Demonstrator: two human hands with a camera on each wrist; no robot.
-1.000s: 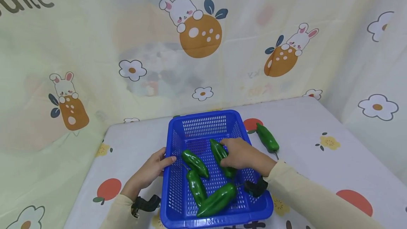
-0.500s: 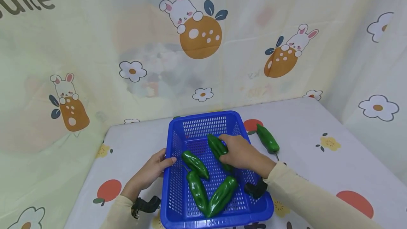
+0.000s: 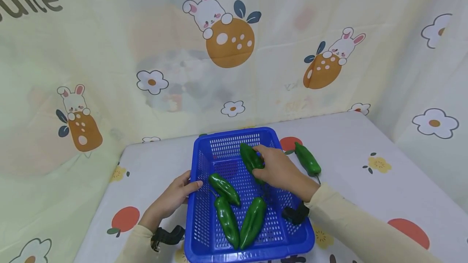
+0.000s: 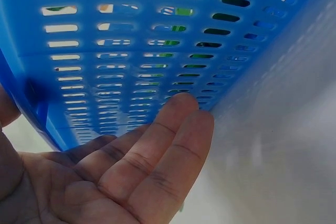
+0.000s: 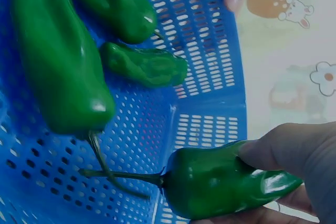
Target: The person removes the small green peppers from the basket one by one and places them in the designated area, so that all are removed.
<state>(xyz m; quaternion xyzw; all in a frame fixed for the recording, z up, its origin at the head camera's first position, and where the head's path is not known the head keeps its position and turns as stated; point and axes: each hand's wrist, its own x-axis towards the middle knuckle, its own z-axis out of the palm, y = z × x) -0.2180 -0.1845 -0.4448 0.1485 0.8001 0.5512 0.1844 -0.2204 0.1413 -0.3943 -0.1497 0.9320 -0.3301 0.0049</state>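
Note:
My left hand (image 3: 172, 194) holds the left rim of a blue plastic basket (image 3: 248, 256). Its thumb lies over the rim, while the left wrist view shows the fingers (image 4: 173, 166) against the slotted outer wall. Inside the basket's right side, my right hand (image 3: 279, 169) grips a glossy green pepper (image 3: 250, 158) between thumb and fingers. The right wrist view shows this pepper (image 5: 210, 182) with its stem pointing away from the palm. Three more peppers lie on the basket floor: one upper left (image 3: 224, 189), one lower left (image 3: 227, 223), one lower right (image 3: 253, 223).
Another green pepper (image 3: 308, 158) lies on the table just right of the basket. A printed white cloth (image 3: 347, 153) covers the table. Patterned curtains (image 3: 278, 92) hang close behind it and along both sides.
My right hand has moved the gripped pepper toward the basket's far end. The lower right pepper has swung to a steeper angle beside the lower left one. The left hand stays put.

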